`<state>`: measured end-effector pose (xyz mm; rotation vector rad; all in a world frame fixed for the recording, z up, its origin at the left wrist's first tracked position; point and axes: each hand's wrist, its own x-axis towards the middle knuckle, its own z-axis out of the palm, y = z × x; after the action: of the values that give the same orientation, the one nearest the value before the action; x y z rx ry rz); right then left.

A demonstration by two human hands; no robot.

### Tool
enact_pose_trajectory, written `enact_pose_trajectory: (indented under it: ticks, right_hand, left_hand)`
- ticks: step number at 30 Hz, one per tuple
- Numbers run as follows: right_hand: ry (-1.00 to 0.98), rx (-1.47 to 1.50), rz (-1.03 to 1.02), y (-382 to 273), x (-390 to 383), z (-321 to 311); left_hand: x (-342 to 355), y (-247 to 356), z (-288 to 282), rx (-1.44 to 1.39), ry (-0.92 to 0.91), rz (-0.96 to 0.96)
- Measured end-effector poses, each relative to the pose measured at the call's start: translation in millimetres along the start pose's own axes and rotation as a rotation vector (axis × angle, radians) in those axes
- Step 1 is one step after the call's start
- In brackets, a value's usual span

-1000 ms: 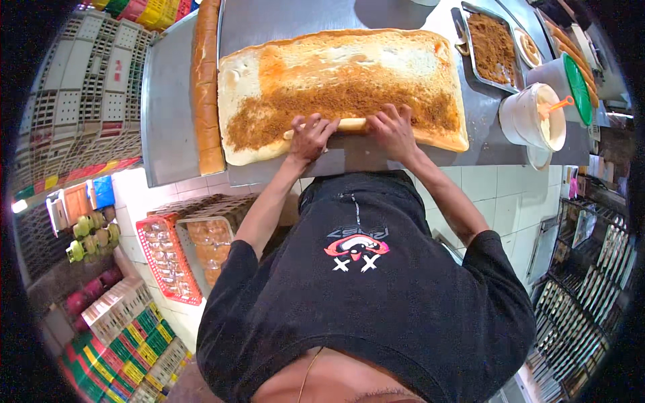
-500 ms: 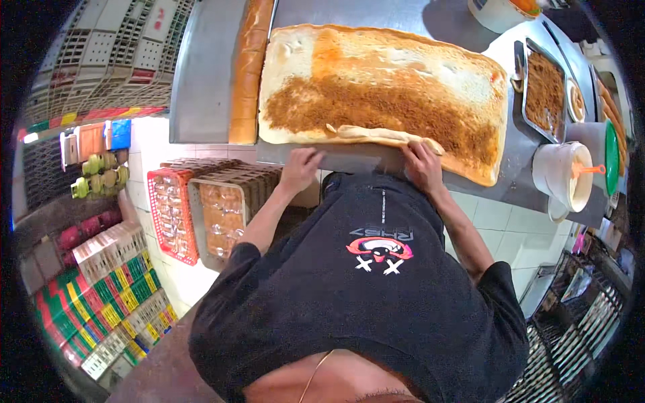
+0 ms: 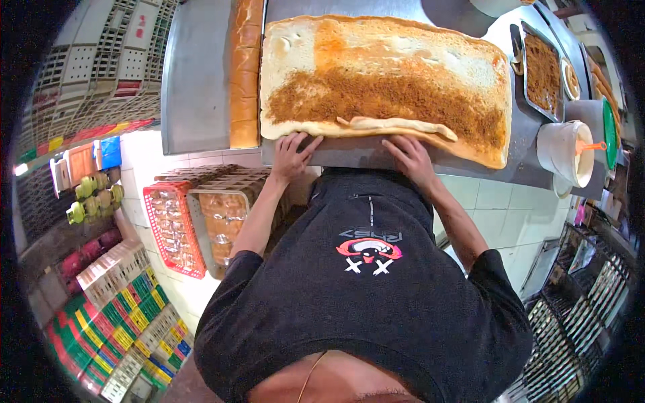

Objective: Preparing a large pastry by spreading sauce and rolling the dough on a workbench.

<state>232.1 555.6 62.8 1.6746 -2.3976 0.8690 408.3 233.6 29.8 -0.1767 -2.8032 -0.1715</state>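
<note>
A large rectangular bread sheet [image 3: 396, 60] lies on the metal table, its pale top smeared with orange spread and a wide band of brown crumbly topping [image 3: 376, 97]. Along its near side rests a narrow, loose strip of bread [image 3: 403, 125]. My left hand [image 3: 290, 160] has its fingers bent onto the sheet's near edge, toward the left corner. Farther right, my right hand [image 3: 412, 161] grips that same edge just below the strip. Between the hands the edge curls up slightly. Both thumbs' undersides are hidden.
A long browned bread roll [image 3: 246, 80] lies left of the sheet beside a metal tray [image 3: 196, 80]. On the right are a tray of brown topping [image 3: 543, 75], a white tub [image 3: 557, 151] with an orange-handled tool and a green-rimmed container [image 3: 610, 134]. Baskets of packed bread [image 3: 173, 225] stand lower left.
My left hand has moved up from the table's front onto the sheet's near edge. My right hand has left the strip's end and shifted left to the edge, which now curls upward.
</note>
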Motion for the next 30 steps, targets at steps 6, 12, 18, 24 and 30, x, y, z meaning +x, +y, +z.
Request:
enact_pose_trajectory:
  ticks: [6, 12, 18, 24, 30]
  right_hand:
    - [0.085, -0.142, 0.204, 1, 52, 9]
    - [0.144, -0.127, 0.172, 21, 72, 20]
    - [0.101, -0.233, 0.063, 40, 72, 21]
    - [0.010, -0.265, 0.019, 50, 75, 21]
    - [0.053, -0.295, 0.046, 51, 66, 29]
  left_hand:
    - [64, -29, -17, 0.062, 0.001, 0.087]
    - [72, -56, -3, -0.041, -0.176, 0.009]
    - [60, -55, -19, 0.173, -0.170, -0.148]
    - [89, 1, 7, 0.073, -0.301, -0.119]
    - [139, 49, 38, 0.028, -0.118, 0.130]
